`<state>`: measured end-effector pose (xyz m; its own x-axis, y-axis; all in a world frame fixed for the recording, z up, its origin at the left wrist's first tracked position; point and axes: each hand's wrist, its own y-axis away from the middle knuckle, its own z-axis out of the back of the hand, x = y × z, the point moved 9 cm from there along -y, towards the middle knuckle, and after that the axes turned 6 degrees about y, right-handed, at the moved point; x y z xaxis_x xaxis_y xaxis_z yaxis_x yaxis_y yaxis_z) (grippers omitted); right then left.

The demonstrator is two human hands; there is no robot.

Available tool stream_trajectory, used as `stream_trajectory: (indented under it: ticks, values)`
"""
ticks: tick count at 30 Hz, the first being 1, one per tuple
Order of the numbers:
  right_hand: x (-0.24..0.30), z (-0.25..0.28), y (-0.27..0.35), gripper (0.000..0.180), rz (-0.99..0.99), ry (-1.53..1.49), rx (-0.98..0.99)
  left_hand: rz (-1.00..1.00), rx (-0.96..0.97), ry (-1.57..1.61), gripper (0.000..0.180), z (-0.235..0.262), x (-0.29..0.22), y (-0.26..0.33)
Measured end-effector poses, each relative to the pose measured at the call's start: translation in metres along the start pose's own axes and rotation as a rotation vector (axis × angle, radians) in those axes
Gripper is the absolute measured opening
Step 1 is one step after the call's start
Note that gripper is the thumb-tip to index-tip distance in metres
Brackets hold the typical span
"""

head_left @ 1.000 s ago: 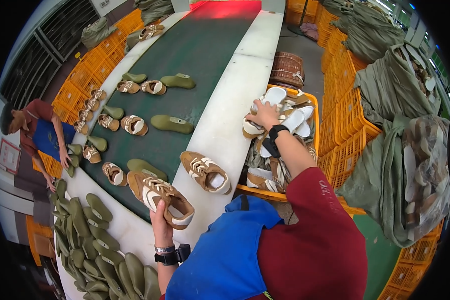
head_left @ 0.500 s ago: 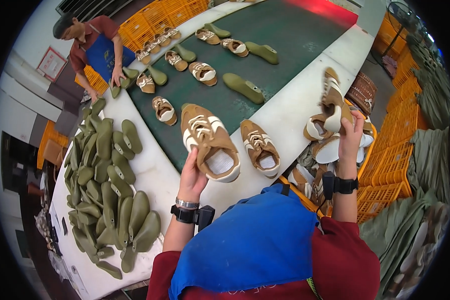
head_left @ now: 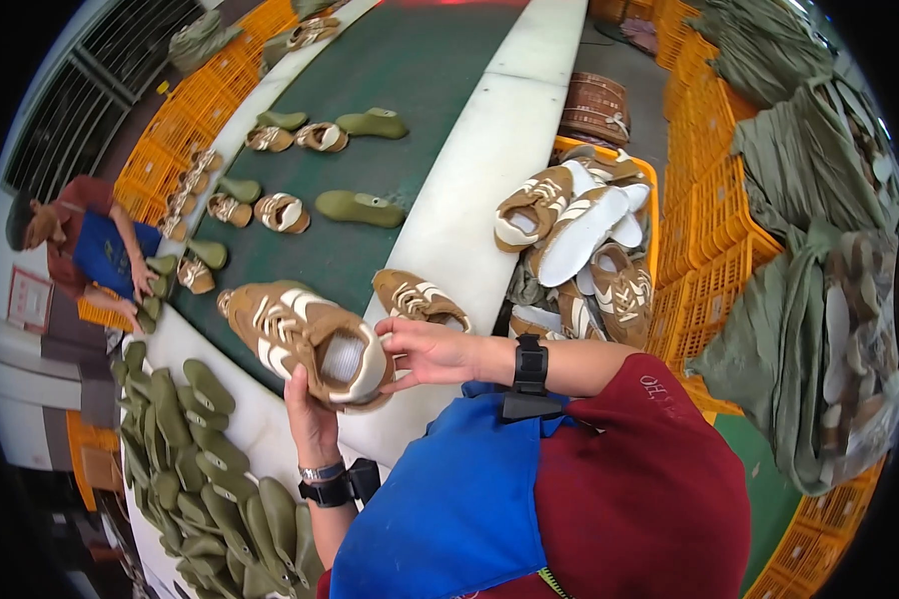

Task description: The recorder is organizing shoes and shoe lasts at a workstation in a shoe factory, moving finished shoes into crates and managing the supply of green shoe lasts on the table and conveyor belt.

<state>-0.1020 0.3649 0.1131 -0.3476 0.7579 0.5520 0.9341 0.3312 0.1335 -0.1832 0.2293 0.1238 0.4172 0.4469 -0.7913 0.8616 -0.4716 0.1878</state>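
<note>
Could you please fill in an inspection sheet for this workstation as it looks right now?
Surface: dark green conveyor belt with white side rails.
Job's things: brown-and-white shoe, held over the rail; a second shoe lies beside it.
Clutter: green shoe lasts heaped at lower left; more shoes and lasts on the belt.
Hands: left hand grips the shoe from below; right hand touches its heel opening.
Cables: nothing seen.
Surroundings: orange crate of shoes, stacked orange crates, green sacks, a co-worker across the belt.

Bright, even indoor light, soft shadows, sharp centre — heavy fisheye bending, black vignette corners
</note>
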Motion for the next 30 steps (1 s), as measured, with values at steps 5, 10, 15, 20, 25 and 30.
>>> stream_trajectory:
  ticks: [5,10,15,20,25,30]
  values:
    - [0.119,0.105,0.054,0.024,0.505,1.655,-0.964,0.048,-0.108,0.11,0.043,0.02,0.013,0.015]
    - [0.147,0.207,0.099,0.035,0.163,1.756,-1.361,0.012,-0.142,0.049,0.041,0.051,0.015,0.014]
    - [0.154,0.17,0.113,0.045,0.636,0.496,-1.022,0.025,-0.164,0.155,0.042,0.056,0.014,0.027]
    - [0.135,0.143,0.098,0.045,0.583,-0.332,-0.537,0.007,-0.177,0.254,0.044,0.053,0.009,0.034]
    - [0.118,0.121,0.074,0.035,0.514,-0.464,-0.293,-0.084,-0.132,0.322,0.045,0.065,-0.003,0.042]
    - [0.103,0.131,0.066,0.023,0.471,-0.499,-0.353,-0.138,-0.074,0.34,0.045,0.073,-0.014,0.049]
